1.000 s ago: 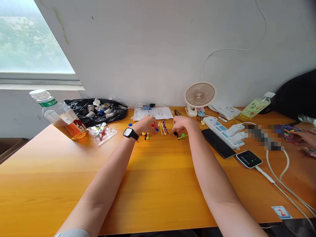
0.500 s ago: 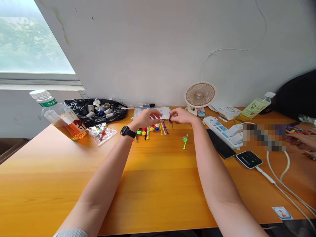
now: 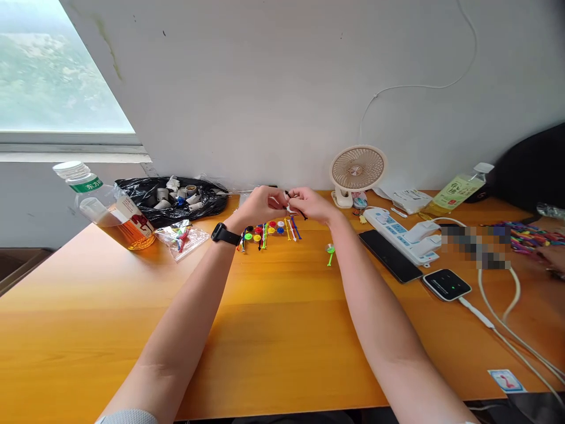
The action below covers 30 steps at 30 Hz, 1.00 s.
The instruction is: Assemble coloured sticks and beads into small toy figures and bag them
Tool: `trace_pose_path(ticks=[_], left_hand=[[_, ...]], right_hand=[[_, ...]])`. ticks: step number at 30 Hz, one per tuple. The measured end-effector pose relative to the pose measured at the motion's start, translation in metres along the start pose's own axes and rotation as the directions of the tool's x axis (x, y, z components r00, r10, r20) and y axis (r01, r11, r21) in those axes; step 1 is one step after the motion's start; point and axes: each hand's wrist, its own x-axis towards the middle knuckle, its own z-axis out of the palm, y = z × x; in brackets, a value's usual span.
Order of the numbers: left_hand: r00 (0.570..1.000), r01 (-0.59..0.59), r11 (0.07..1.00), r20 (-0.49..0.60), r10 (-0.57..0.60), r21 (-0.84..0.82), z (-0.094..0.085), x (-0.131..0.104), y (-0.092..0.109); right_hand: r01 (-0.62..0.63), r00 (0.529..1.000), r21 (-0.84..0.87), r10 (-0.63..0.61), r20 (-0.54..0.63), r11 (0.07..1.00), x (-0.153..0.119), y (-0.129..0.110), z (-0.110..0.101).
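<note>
While a small black stick piece (image 3: 295, 210) is being pinched between the left hand (image 3: 260, 204) and right hand (image 3: 309, 204) just above the row of coloured pieces (image 3: 269, 230), a slip risks it being dropped and the row scattered

Setting: informal desk workspace, home or small office | orange desk (image 3: 273, 330) against plain white wall (image 3: 273, 88) | window (image 3: 53, 70) | clip fan (image 3: 356, 171), power strip (image 3: 397, 231), phone (image 3: 388, 254), drink bottles (image 3: 101, 203)
</note>
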Motion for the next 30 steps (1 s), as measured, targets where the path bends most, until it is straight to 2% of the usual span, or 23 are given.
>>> trace_pose_path(ticks=[1, 3, 5, 7, 9, 12, 14, 16, 19, 21, 23, 26, 30], left_hand=[[0.999, 0.025, 0.998, 0.04, -0.027, 0.055, -0.002, -0.001, -0.004], [0.986, 0.08, 0.983, 0.135, -0.103, 0.164, -0.003, -0.004, -0.013], [0.947, 0.147, 0.965, 0.25, -0.2, 0.216, -0.001, -0.005, -0.022], [0.889, 0.201, 0.95, 0.362, -0.279, 0.24, 0.004, -0.006, -0.029], [0.846, 0.216, 0.93, 0.419, -0.33, 0.296, 0.008, -0.006, -0.034], [0.825, 0.226, 0.906, 0.425, -0.373, 0.357, 0.01, -0.007, -0.04], [0.835, 0.216, 0.9, 0.407, -0.371, 0.379, 0.009, -0.007, -0.041], [0.864, 0.176, 0.898, 0.374, -0.337, 0.402, 0.007, -0.007, -0.043], [0.906, 0.122, 0.897, 0.321, -0.276, 0.425, 0.003, -0.007, -0.043], [0.926, 0.105, 0.889, 0.282, -0.25, 0.446, 0.0, -0.007, -0.043], [0.942, 0.094, 0.882, 0.244, -0.229, 0.462, -0.003, -0.007, -0.044], [0.951, 0.117, 0.875, 0.202, -0.236, 0.47, -0.005, -0.009, -0.044], [0.936, 0.148, 0.871, 0.218, -0.276, 0.468, -0.005, -0.009, -0.046]], right_hand=[[-0.055, 0.998, -0.128, 0.055, -0.001, 0.99, 0.002, 0.004, 0.001], [-0.183, 0.98, -0.376, 0.198, 0.001, 0.908, 0.005, 0.014, 0.002], [-0.271, 0.949, -0.514, 0.317, 0.0, 0.814, 0.008, 0.021, 0.003], [-0.309, 0.928, -0.546, 0.372, 0.005, 0.779, 0.01, 0.025, 0.004], [-0.332, 0.911, -0.57, 0.412, 0.012, 0.752, 0.009, 0.026, 0.002], [-0.364, 0.889, -0.61, 0.457, -0.004, 0.704, 0.003, 0.024, -0.013], [-0.406, 0.856, -0.634, 0.517, -0.01, 0.659, -0.004, 0.026, -0.03], [-0.494, 0.762, -0.635, 0.647, 0.012, 0.594, -0.014, 0.032, -0.046], [-0.637, 0.601, -0.536, 0.792, 0.104, 0.554, -0.027, 0.047, -0.061], [-0.678, 0.555, -0.481, 0.816, 0.162, 0.557, -0.032, 0.055, -0.062], [-0.68, 0.555, -0.457, 0.81, 0.189, 0.573, -0.032, 0.06, -0.059], [-0.663, 0.581, -0.446, 0.789, 0.2, 0.602, -0.029, 0.062, -0.053], [-0.609, 0.66, -0.44, 0.729, 0.18, 0.66, -0.023, 0.057, -0.051]])
